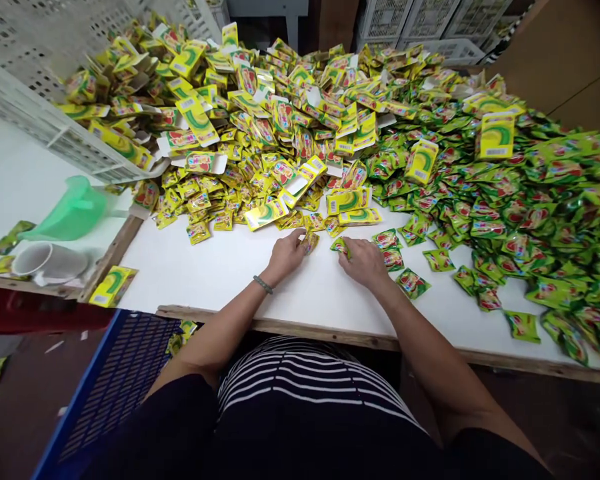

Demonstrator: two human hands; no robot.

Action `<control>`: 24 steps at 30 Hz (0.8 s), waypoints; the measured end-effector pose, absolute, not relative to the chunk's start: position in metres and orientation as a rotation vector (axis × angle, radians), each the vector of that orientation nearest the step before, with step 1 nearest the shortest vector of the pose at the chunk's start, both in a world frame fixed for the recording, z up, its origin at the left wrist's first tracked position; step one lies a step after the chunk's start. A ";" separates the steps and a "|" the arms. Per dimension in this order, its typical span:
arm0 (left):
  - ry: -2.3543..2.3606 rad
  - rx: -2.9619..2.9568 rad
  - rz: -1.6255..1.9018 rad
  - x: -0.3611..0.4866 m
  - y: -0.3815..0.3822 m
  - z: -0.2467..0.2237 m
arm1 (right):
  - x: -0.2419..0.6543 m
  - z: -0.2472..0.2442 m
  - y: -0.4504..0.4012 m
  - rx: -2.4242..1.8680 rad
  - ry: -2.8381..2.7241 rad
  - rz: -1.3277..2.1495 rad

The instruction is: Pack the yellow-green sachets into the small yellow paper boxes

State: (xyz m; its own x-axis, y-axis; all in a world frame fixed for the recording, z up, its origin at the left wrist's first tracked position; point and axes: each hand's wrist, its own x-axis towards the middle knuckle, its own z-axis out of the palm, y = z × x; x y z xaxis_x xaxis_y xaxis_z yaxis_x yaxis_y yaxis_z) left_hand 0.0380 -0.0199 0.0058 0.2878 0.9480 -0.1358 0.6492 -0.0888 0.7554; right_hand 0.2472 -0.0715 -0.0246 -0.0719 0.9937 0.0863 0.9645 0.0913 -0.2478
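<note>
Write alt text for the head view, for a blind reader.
A person's left hand holds a small yellow packet and the right hand a green packet at a white table. Behind, yellow boxes and packets lie heaped, with more green packets piled to the right.

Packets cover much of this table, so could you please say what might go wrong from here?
The left hand holds a yellow packet and the right hand a green packet, so kinds might get mixed. Loose packets near the edge of the table could be brushed off. The white cup near an edge might be knocked down.
</note>
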 end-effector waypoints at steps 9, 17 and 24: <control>1.141 0.815 0.788 0.044 -0.032 -0.006 | 0.238 -0.034 -0.068 -1.431 -0.975 1.200; 1.041 0.850 0.762 0.042 -0.035 -0.021 | 0.216 -0.032 -0.073 -1.465 -1.059 1.253; 0.970 0.868 0.783 0.042 -0.036 -0.021 | 0.207 -0.042 -0.068 -1.429 -1.035 1.198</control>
